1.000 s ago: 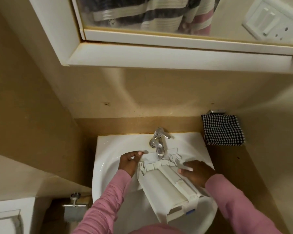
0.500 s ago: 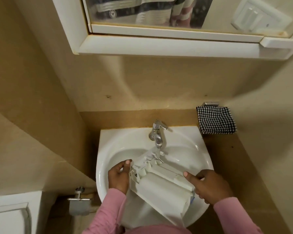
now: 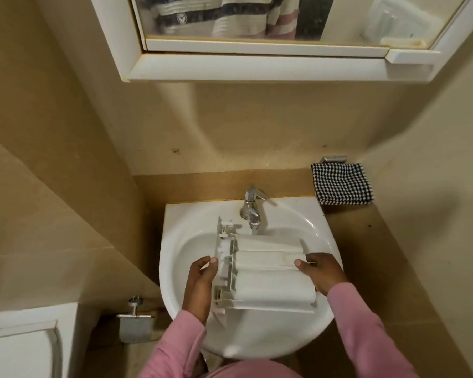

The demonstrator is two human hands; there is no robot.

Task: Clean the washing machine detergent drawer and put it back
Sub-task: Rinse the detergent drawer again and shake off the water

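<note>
Hands clamped on either end: the left hand (image 3: 201,279) grips the ribbed, open-framed end of a white plastic detergent drawer (image 3: 268,279), thumb on top, while the right hand (image 3: 321,274) holds the opposite end, thumb pressed on its rounded shell. Pink sleeves (image 3: 366,323) reach in from the bottom of the view. The drawer is held over the bowl of a white ceramic basin (image 3: 175,219), moulded underside up, lying crosswise and roughly level.

A second ago it sat slanted, one end aimed at the tap and the other toward the person; it has since been swung round so that its far long edge lies just below the spout of the chrome lever tap (image 3: 250,208). Whether water is running cannot be told.

The turn suggests a fresh face is being offered for rinsing, so cleaning looks to be under way and refitting not yet begun; no washing machine is in view.

Beyond the basin, a black-and-white checked cloth (image 3: 342,184) hangs on the wall to the right, below a white-framed mirror cabinet (image 3: 257,66).
</note>
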